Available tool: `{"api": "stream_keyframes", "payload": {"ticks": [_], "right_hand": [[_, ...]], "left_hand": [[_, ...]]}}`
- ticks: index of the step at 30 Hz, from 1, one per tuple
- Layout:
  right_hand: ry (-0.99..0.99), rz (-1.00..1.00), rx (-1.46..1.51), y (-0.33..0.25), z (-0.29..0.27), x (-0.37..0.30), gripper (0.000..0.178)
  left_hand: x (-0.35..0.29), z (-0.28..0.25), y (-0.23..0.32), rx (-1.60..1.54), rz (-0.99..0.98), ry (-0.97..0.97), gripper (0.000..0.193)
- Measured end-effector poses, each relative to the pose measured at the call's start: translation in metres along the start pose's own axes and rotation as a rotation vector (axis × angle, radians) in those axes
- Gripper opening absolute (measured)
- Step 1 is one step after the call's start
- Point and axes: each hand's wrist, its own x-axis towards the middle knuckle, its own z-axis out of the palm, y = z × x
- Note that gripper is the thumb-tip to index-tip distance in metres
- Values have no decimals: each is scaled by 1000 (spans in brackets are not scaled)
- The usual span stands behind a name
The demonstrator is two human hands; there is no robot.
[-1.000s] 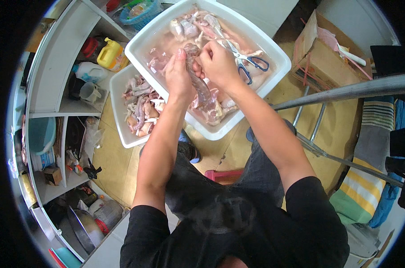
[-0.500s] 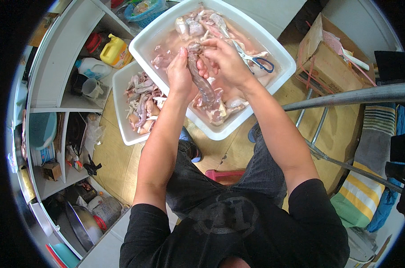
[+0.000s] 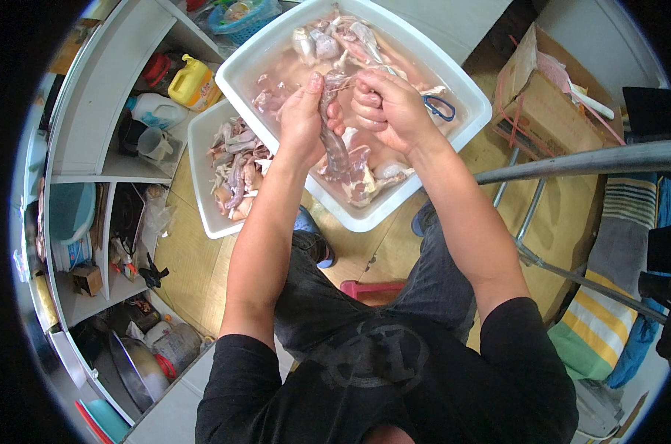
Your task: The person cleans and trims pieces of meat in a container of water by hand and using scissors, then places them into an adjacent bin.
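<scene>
Over the large white tub (image 3: 360, 221) of pinkish water, my left hand (image 3: 303, 115) is closed around a skinned poultry neck (image 3: 337, 154), whose lower end hangs down over pale meat pieces. My right hand (image 3: 389, 111), fingers curled, pinches a thin strand of tissue (image 3: 348, 79) stretched from the neck's upper end. Raw poultry pieces (image 3: 328, 46) lie in the water toward the far side. Beside my right hand rests a pair of scissors (image 3: 443, 111) with dark blue handles; the hand hides most of the blades.
A smaller white tub (image 3: 204, 196) with several raw poultry parts stands at the left, partly beneath the large one. Shelves (image 3: 117, 180) with bottles line the left side. At the right are a cardboard box (image 3: 543, 111) and a metal rail (image 3: 580, 164). A red stool (image 3: 365, 287) shows between my legs.
My right hand has curled from loosely spread fingers into a pinch and moved slightly right and toward me, drawing the strand out from the neck. The left hand keeps its hold.
</scene>
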Motion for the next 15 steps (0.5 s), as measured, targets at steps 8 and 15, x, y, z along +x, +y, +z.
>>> {"api": "stream_keyframes", "payload": {"ticks": [8,15], "right_hand": [[68,-109,159,-5,1,5,23],[229,-292,-133,-21,-8,4,13]], "left_hand": [[-3,13,4,89,-16,-47,34],[-3,-9,5,32,-85,-77,36]]}}
